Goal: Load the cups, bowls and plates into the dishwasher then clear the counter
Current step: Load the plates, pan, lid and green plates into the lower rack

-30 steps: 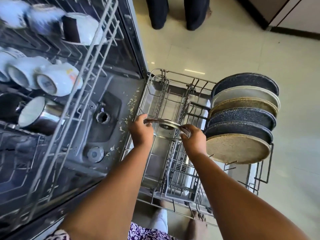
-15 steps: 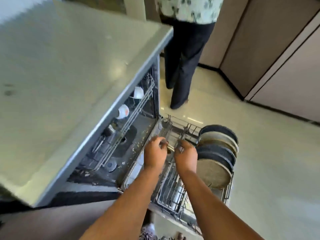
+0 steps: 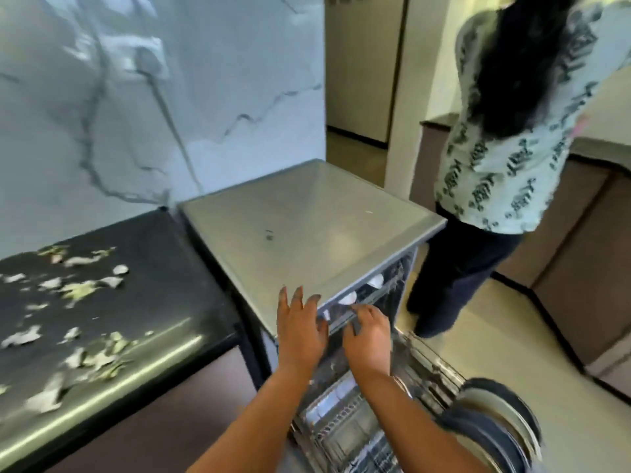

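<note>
The dishwasher [image 3: 307, 233] stands open, and its grey top fills the middle of the view. Its lower rack [image 3: 358, 435] is pulled out, with several dark and beige plates [image 3: 495, 418] standing on edge at the bottom right. White cups [image 3: 375, 281] show in the upper rack under the top's front edge. My left hand [image 3: 300, 331] hovers with fingers spread over the front corner of the top and holds nothing. My right hand [image 3: 367, 339] reaches with loose fingers to the upper rack's front. The frame is blurred.
A black counter [image 3: 153, 268] to the left of the dishwasher is strewn with pale food scraps [image 3: 82, 291]. Another person [image 3: 495, 172] stands on the tiled floor to the right of the dishwasher. Brown cabinets [image 3: 580, 233] line the right side.
Both hands let go of the round glass lid at the lower rack and rose to the upper rack's level. The view lifted from the racks to the dishwasher top and counter.
</note>
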